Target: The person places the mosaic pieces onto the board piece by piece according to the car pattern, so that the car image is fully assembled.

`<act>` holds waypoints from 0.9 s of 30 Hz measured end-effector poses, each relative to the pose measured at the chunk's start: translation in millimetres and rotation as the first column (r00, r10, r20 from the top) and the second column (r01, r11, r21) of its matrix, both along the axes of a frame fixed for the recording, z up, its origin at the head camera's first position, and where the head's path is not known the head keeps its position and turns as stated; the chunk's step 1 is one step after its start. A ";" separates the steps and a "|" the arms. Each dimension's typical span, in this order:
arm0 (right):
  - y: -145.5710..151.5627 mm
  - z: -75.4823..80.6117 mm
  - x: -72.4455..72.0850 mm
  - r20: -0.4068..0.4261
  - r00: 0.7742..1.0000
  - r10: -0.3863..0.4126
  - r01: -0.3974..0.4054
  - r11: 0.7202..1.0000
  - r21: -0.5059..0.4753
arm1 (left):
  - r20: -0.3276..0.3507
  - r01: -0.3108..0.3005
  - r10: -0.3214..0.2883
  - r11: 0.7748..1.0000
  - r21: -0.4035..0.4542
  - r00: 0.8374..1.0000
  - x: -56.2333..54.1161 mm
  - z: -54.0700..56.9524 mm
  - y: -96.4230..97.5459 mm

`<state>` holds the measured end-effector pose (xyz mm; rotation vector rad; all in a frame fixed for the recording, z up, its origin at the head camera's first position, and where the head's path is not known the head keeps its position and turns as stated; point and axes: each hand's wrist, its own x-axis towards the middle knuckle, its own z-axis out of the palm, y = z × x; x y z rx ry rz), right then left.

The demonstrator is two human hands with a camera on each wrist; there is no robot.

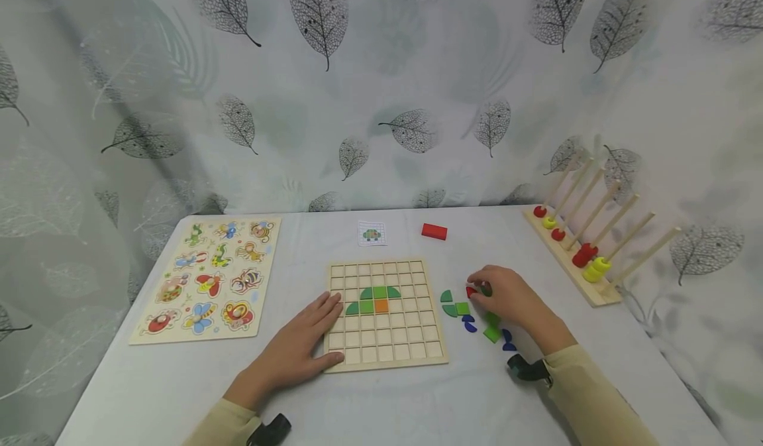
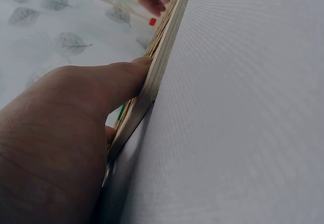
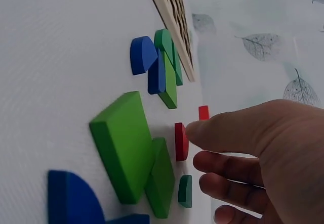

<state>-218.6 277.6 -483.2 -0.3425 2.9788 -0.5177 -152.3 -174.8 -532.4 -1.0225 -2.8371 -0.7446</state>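
My left hand [image 1: 305,341] rests on the left edge of a wooden grid board [image 1: 411,350], fingers on its side and thumb at the near corner. In the left wrist view the thumb [image 2: 126,75] presses on the rim. Green pieces and one orange square [image 1: 381,306] sit in the grid. My right hand [image 1: 507,293] is right of the board, its thumb and fingertips pinching a small red piece [image 3: 180,142]. Below and beside this hand lie green squares [image 3: 124,148], green rounded pieces [image 1: 446,296] and blue rounded pieces [image 3: 143,55].
A small picture card [image 1: 372,234] and a red block [image 1: 434,231] lie behind the board. To the left is an animal picture puzzle board [image 1: 208,280]. A peg stand [image 1: 572,260] with red and yellow beads stands at the right. A leaf-patterned curtain [image 1: 369,88] hangs behind.
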 end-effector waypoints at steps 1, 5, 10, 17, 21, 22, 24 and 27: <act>0.0 -0.2 -0.2 0.005 1.000 0.005 -0.005 1.000 -0.001 | 0.000 -0.001 0.001 1.000 -0.002 1.000 0.1 0.1 0.0; -1.3 -2.0 -0.6 0.029 1.000 0.011 -0.011 1.000 -0.008 | -0.001 -0.003 0.003 1.000 -0.003 1.000 -0.2 -0.7 0.2; -2.8 -5.1 -0.8 0.036 0.999 0.010 -0.009 1.000 -0.013 | 0.003 -0.003 0.003 1.000 0.002 1.000 -0.3 -1.5 -0.1; -1.9 -6.3 0.2 0.026 0.999 0.019 -0.018 0.999 -0.033 | -0.008 0.007 -0.007 1.000 0.000 1.000 -1.2 -1.2 -1.4; -3.4 -2.0 3.8 -0.011 0.999 0.032 -0.033 0.998 -0.045 | -0.010 0.012 -0.012 1.000 0.008 1.000 -1.5 -2.2 -2.0; -4.1 -0.6 4.6 -0.020 0.999 0.033 -0.034 0.998 -0.046 | -0.010 0.012 -0.012 1.000 0.009 1.000 -1.5 -2.3 -1.9; -5.5 2.0 5.6 -0.033 0.999 0.036 -0.038 0.998 -0.050 | -0.011 0.012 -0.012 1.000 0.010 1.000 -1.4 -2.3 -1.6; -7.4 5.6 6.7 -0.048 0.998 0.045 -0.047 0.997 -0.053 | -0.010 0.011 -0.011 1.000 0.011 1.000 -1.1 -1.9 -1.0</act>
